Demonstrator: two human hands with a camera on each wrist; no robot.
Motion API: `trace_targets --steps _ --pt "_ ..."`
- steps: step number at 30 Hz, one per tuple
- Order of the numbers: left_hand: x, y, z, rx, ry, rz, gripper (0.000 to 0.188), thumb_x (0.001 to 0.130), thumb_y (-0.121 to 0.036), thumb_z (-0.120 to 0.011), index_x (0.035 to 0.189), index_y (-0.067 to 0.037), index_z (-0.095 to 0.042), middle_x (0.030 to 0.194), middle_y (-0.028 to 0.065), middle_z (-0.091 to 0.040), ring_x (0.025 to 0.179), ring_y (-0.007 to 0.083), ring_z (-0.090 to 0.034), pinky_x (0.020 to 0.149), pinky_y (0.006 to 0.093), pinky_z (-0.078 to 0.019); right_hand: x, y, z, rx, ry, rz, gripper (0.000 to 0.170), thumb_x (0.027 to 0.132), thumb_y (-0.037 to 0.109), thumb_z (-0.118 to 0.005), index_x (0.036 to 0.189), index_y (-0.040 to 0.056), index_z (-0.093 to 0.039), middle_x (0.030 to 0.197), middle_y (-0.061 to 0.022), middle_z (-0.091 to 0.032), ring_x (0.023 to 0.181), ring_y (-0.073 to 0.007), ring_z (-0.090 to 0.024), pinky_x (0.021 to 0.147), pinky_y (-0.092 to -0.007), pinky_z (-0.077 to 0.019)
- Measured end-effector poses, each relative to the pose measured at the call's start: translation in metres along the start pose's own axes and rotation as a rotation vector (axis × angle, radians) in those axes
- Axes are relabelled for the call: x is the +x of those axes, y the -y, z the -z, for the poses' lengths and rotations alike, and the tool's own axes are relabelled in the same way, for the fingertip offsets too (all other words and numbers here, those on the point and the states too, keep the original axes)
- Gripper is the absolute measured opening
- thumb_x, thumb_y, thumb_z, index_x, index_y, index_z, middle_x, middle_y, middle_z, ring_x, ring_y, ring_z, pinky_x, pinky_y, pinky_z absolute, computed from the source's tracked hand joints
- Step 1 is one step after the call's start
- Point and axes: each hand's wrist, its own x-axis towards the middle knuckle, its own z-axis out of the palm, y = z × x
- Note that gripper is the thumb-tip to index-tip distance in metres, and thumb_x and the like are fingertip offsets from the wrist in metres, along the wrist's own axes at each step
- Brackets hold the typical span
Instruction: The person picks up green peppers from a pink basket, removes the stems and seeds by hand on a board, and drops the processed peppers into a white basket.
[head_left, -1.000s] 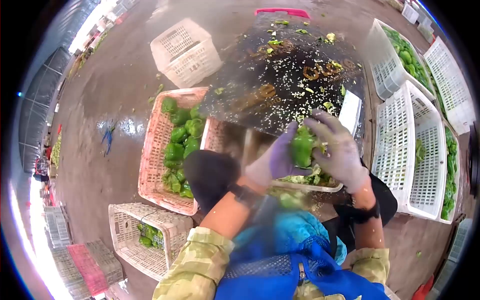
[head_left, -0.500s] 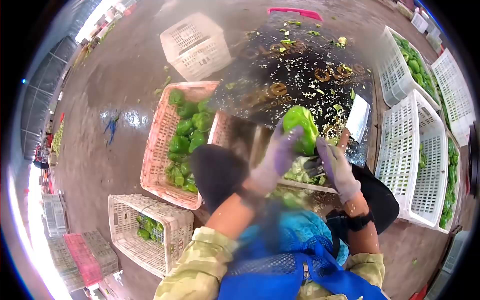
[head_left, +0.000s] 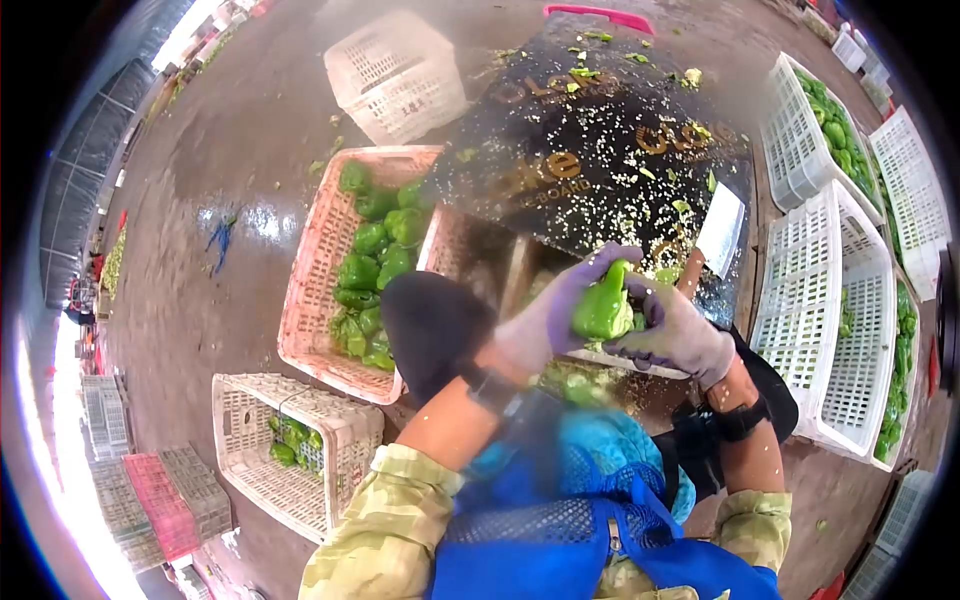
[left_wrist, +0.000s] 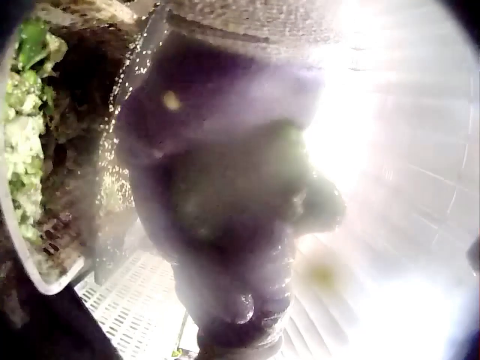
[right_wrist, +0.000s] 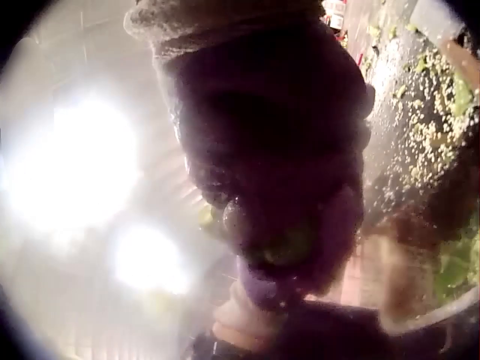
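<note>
A green bell pepper (head_left: 602, 308) is held in front of the body, over a crate (left_wrist: 56, 286) with pale green scraps in it. Purple-and-white gloves cover both hands. My left hand (head_left: 545, 318) grips the pepper from its left side, thumb and fingers curled round it. At the pepper's pale, cut-looking right side, the curled fingers of my right hand (head_left: 688, 335) hold on. In the right wrist view, a dim patch of green shows between that hand's thumb and fingers. Glare and shadow hide much of the pepper in the left wrist view.
A black board (head_left: 590, 215) strewn with seeds and scraps lies ahead. On its right edge rests a broad knife (head_left: 720, 232), handle towards me. Left stands a pink crate (head_left: 305, 285) of peppers; white crates (head_left: 800, 330) line the right. A tipped crate (head_left: 340, 430) holds several peppers.
The right hand has gone from spread fingers above the pepper, to below it, then up to its right side. The left hand has kept its grip while the pepper tilted and turned.
</note>
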Motion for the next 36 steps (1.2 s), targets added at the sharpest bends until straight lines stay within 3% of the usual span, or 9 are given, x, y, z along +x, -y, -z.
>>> trace_targets --steps 6,7,11,18,21,23,25,30,36 --pt "0.006 0.012 0.022 0.070 0.142 -0.175 0.034 0.095 -0.018 -0.041 0.122 0.001 -0.049 0.115 0.0118 -0.057 0.101 0.0191 -0.058 0.085 0.0306 -0.0503 0.004 -0.003 -0.011 0.093 -0.007 -0.024 0.055 0.074 0.002 -0.072 0.122 -0.0006 -0.047 0.076 -0.0020 -0.058 0.054 -0.0058 -0.052 0.045 -0.0220 -0.0416" --pt "-0.001 0.003 0.012 -0.219 0.015 0.150 0.036 0.095 -0.022 -0.043 0.119 0.003 -0.050 0.106 0.0150 -0.060 0.093 0.0211 -0.061 0.076 0.0304 -0.0536 0.002 0.000 -0.007 0.164 0.090 -0.083 0.053 0.074 0.003 -0.072 0.122 -0.0003 -0.047 0.076 -0.0016 -0.058 0.055 -0.0055 -0.051 0.046 -0.0220 -0.0415" --pt "0.009 0.014 0.020 -0.328 -0.061 0.233 0.045 0.095 -0.034 -0.044 0.121 0.002 -0.049 0.100 0.0164 -0.062 0.086 0.0236 -0.063 0.070 0.0304 -0.0541 0.003 0.008 -0.008 0.187 0.096 -0.043 0.048 0.077 0.001 -0.069 0.121 0.0007 -0.048 0.077 0.0002 -0.058 0.056 -0.0044 -0.050 0.046 -0.0206 -0.0381" --pt "0.002 0.008 0.009 -0.517 0.019 -0.044 0.046 0.095 -0.038 -0.043 0.123 -0.001 -0.049 0.109 0.0102 -0.060 0.099 0.0205 -0.059 0.086 0.0324 -0.0484 0.010 -0.002 -0.026 0.358 -0.194 0.068 0.055 0.077 0.002 -0.069 0.126 0.0040 -0.044 0.097 -0.0035 -0.058 0.058 -0.0046 -0.052 0.044 -0.0184 -0.0402" --pt "-0.006 0.024 0.009 0.372 -0.102 -0.600 0.037 0.091 -0.029 -0.052 0.119 -0.005 -0.052 0.105 0.0079 -0.060 0.099 0.0183 -0.058 0.085 0.0313 -0.0481 0.019 -0.023 -0.026 0.121 -0.267 0.265 0.059 0.075 0.004 -0.072 0.126 0.0014 -0.043 0.100 -0.0054 -0.060 0.068 -0.0072 -0.057 0.052 -0.0211 -0.0463" --pt "-0.001 0.005 0.008 -0.518 -0.097 0.012 0.033 0.087 -0.017 -0.057 0.117 -0.005 -0.051 0.108 0.0070 -0.059 0.098 0.0133 -0.057 0.084 0.0286 -0.0480 0.025 -0.049 -0.026 -0.119 -0.408 0.349 0.057 0.075 0.006 -0.074 0.124 0.0003 -0.046 0.097 -0.0066 -0.062 0.072 -0.0081 -0.059 0.056 -0.0227 -0.0476" --pt "0.007 0.014 0.017 -0.487 -0.064 -0.046 0.030 0.088 -0.013 -0.055 0.116 -0.004 -0.051 0.109 0.0060 -0.058 0.097 0.0120 -0.056 0.083 0.0274 -0.0479 0.019 -0.046 -0.034 0.003 -0.474 0.300 0.056 0.076 0.007 -0.073 0.124 0.0009 -0.046 0.094 -0.0059 -0.062 0.072 -0.0078 -0.059 0.056 -0.0227 -0.0471" --pt "0.005 0.027 0.027 0.526 -0.105 -0.401 0.039 0.080 -0.001 -0.062 0.117 -0.003 -0.050 0.108 0.0047 -0.057 0.098 0.0113 -0.055 0.084 0.0255 -0.0467 0.015 -0.028 -0.022 0.227 -0.201 -0.018 0.053 0.080 0.007 -0.070 0.127 0.0035 -0.044 0.092 -0.0024 -0.061 0.060 -0.0047 -0.052 0.048 -0.0191 -0.0404" --pt "0.009 0.032 0.033 0.568 -0.016 -0.534 0.037 0.078 -0.007 -0.065 0.112 -0.004 -0.052 0.103 0.0058 -0.059 0.093 0.0138 -0.058 0.080 0.0270 -0.0481 0.014 -0.029 -0.019 0.147 -0.232 0.123 0.037 0.082 0.014 -0.068 0.113 -0.0002 -0.055 0.084 -0.0033 -0.064 0.061 -0.0090 -0.055 0.051 -0.0256 -0.0438"
